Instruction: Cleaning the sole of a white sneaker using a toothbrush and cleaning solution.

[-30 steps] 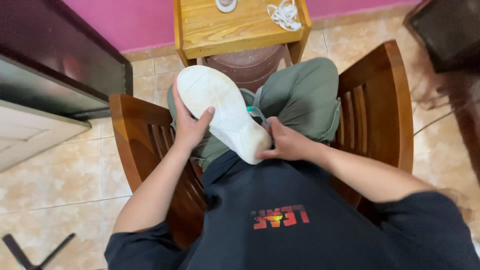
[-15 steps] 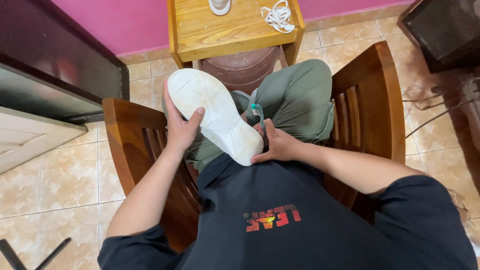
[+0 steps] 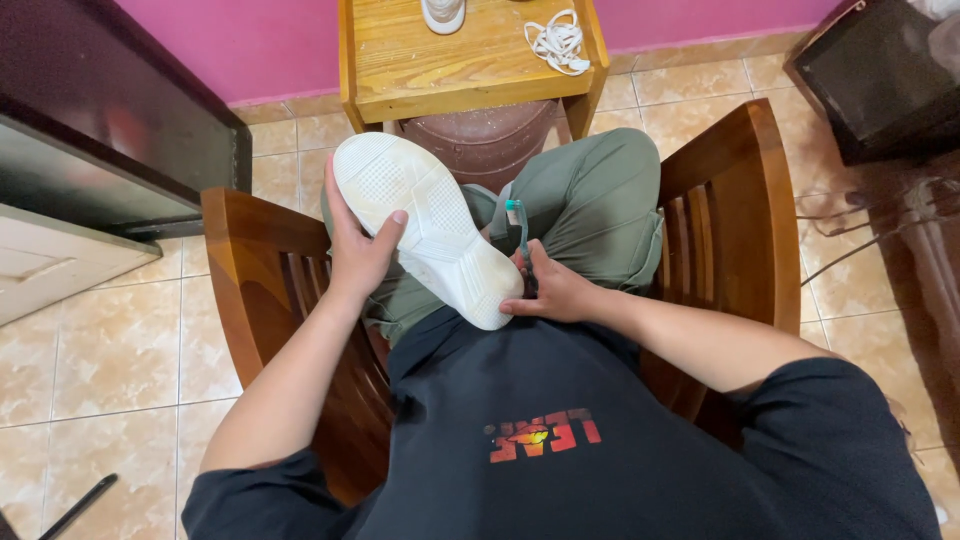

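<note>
Here, seated in a wooden armchair (image 3: 745, 190), olive-green trousers (image 3: 590, 205), dark T-shirt (image 3: 560, 440) with a red-and-orange print on the chest. White sneaker (image 3: 425, 220) held sole-up over the lap, toe end toward upper left, heel end lower right just above the shirt edge. Left hand (image 3: 358, 250) wrapped around the left edge of the sole near the forefoot, thumb laid across the tread, other fingers curled under and out of sight. Right hand (image 3: 555, 292) closed in a grip beside the heel end, touching the sole edge, clamped on a toothbrush (image 3: 518, 228) with a teal handle; head of the brush pointing up, beside the shoe's upper, against the trouser leg. Bristle contact with the shoe: cannot tell, hidden behind the sole. Straight ahead, a small yellow wooden table (image 3: 470, 65), well apart from the hands; on it a bundle of white shoelaces (image 3: 558, 42) near the right edge and part of a second white shoe (image 3: 443, 12) cut off at the top of the frame. Under the table, a brown plastic stool (image 3: 480, 145), just beyond the knees. Dark cabinet (image 3: 110, 130) at left, dark box-like object (image 3: 880, 80) at upper right, pink wall (image 3: 250, 45) behind, beige tiled floor (image 3: 110, 350) all around.
</note>
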